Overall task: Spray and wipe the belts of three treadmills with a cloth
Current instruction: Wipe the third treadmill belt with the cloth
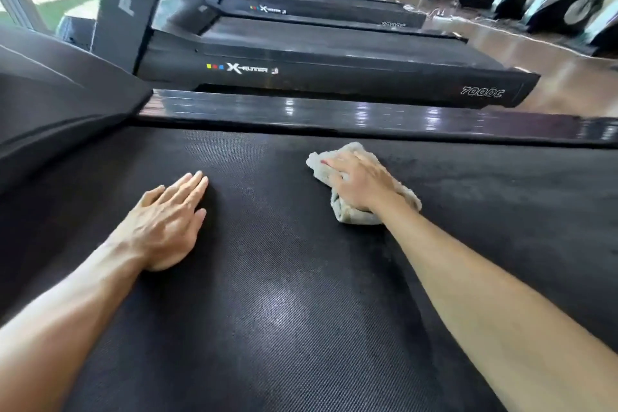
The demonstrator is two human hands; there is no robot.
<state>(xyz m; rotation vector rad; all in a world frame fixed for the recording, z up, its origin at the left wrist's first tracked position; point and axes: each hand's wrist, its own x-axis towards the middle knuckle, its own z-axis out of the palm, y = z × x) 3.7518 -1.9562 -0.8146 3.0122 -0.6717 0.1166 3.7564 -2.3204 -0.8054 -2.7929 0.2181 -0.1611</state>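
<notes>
A black textured treadmill belt fills the lower part of the head view. My right hand presses a crumpled beige cloth flat onto the belt near its far side, fingers spread over the cloth. My left hand lies flat on the belt to the left, fingers straight, holding nothing. No spray bottle is in view.
A glossy side rail borders the belt's far edge. Beyond it stand a second treadmill marked X-Runner and a third treadmill. The motor cover rises at left. Exercise bikes line the wooden floor at back right.
</notes>
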